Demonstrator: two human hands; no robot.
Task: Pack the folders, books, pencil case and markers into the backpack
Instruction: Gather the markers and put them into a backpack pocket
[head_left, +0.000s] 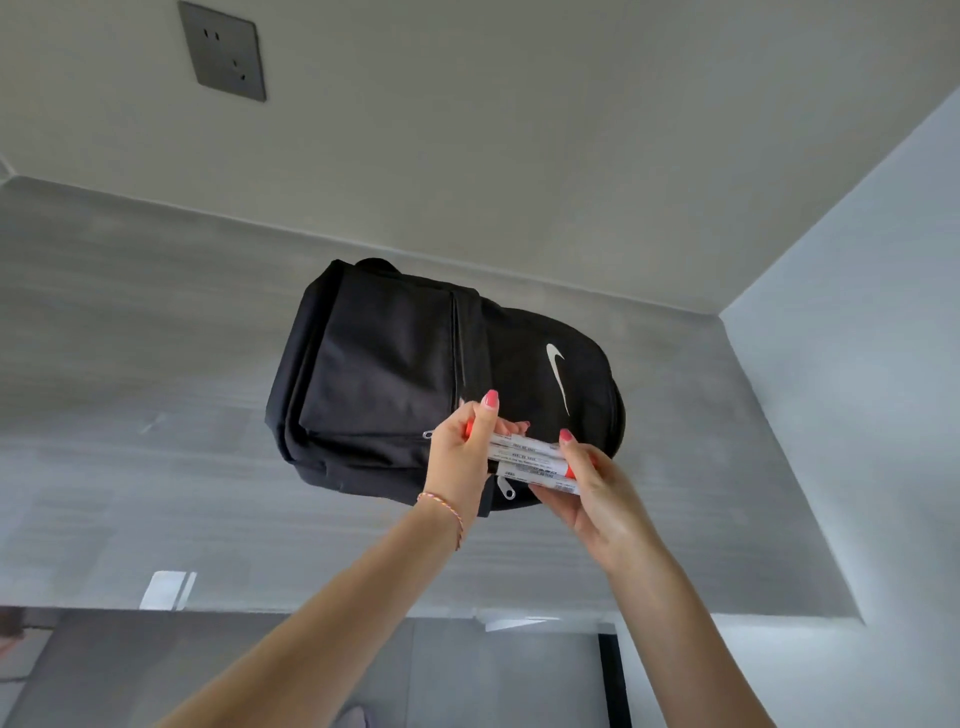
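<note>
A black backpack (395, 374) with a white swoosh logo lies on its back on the grey table (156, 364), its front pocket facing up. Both hands hold a small bundle of white markers (530, 457) with orange-red caps over the backpack's near edge. My left hand (462, 457) grips the bundle's left end. My right hand (587, 493) grips its right end. A zipper pull (506, 490) hangs just below the markers. Folders, books and pencil case are not visible.
The table sits in a corner: a beige wall behind with a grey power socket (223, 52), a pale wall (857, 364) to the right. A bright reflection patch (166, 590) lies near the table's front edge. Floor shows below.
</note>
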